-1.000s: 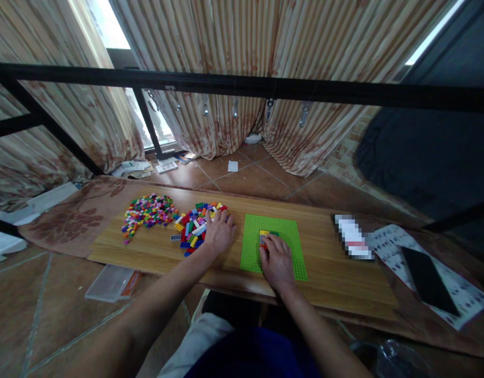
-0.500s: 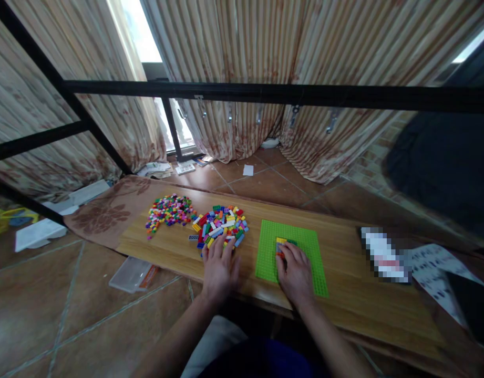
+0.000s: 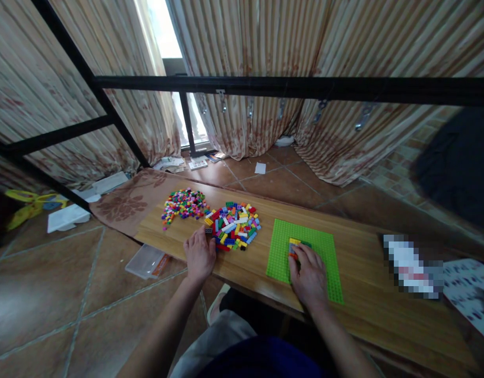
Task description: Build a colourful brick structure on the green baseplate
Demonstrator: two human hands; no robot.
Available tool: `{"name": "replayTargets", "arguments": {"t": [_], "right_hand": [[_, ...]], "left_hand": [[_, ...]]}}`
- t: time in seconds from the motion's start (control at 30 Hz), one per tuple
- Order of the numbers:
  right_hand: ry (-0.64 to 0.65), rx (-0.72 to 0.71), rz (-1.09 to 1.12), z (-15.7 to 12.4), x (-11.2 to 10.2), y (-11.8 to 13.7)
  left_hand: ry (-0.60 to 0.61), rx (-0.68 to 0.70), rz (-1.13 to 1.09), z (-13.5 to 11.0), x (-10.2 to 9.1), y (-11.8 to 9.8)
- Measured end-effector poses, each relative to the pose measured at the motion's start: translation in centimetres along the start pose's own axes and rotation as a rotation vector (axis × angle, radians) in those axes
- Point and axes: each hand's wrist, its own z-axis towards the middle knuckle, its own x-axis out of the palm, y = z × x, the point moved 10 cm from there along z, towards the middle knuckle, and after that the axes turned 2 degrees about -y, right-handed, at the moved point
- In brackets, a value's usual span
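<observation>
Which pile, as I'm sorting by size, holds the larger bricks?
The right pile, nearer the green baseplate; the left pile has clearly smaller pieces.

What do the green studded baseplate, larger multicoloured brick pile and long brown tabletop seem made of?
Green studded baseplate: probably moulded plastic, fairly matte; even colour, regular studs.
Larger multicoloured brick pile: likely hard plastic, smooth; solid, bright colours.
Brown tabletop: wood or laminate, slight sheen; grain streaks fit either.

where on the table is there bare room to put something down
A wide bare patch of wooden tabletop lies between the green baseplate and the pixelated item. A narrow strip runs between the baseplate and the larger-brick pile. It is crowded at that pile, with the left hand at its edge, and mid-baseplate, where the right hand partly covers joined bricks.
</observation>
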Motion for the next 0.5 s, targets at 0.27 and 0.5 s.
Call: {"name": "replayTargets", "arguments": {"t": [0.27, 0.5], "right_hand": [[0.01, 0.002, -0.009, 0.1, 0.0, 0.0], [0.02, 0.0, -0.017, 0.1, 0.0, 0.1]], "left_hand": [[-0.026, -0.018, -0.052, 0.5, 0.1, 0.1], [-0.045, -0.08, -0.239, 1.6, 0.4, 2.2]]}}
